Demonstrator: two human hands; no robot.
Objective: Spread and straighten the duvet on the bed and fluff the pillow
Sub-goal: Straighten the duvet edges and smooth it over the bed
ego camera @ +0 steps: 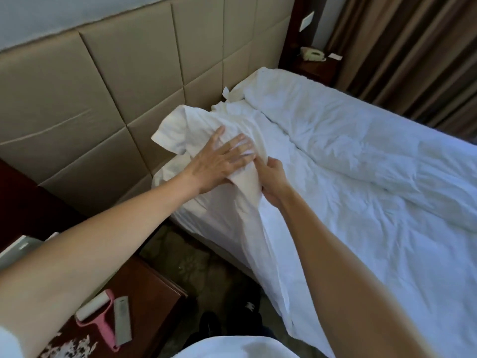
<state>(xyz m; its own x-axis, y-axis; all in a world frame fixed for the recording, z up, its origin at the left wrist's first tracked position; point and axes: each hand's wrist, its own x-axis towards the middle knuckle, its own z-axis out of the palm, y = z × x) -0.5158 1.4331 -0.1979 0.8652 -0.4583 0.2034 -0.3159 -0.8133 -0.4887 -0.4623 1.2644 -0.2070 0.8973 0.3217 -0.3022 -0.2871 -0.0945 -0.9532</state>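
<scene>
The pillow (204, 125) lies at the head of the bed (222, 228), against the padded beige headboard (103, 86), on the side nearest the viewer. Its white case is heavily creased and bunched, with one loose corner flopping toward the headboard. The left hand (219, 161) rests flat on top of the pillow, fingers straight and spread, palm down, gripping nothing. The right hand (273, 179) sits just beside it, fingers curled around a fold of the pillowcase fabric, pinching it at the pillow's near edge. Both forearms extend bare from the lower frame toward the pillow.

The white duvet (374, 164) covers the mattress to the right of the pillow. It is rumpled, with a thick ridge running along its length and wrinkles throughout; its near edge hangs over the side of the bed. A second bunched white piece of bedding (237, 96) lies further along the headboard; whether it is another pillow cannot be told.

No legible writing or brand is visible on any item.

On the dark wooden nightstand (154, 288) at lower left lie a pink-handled lint roller (96, 313) and a grey remote control (121, 321), touching side by side. A cream telephone (312, 54) stands on the far bedside table, beside brown curtains (413, 52).
</scene>
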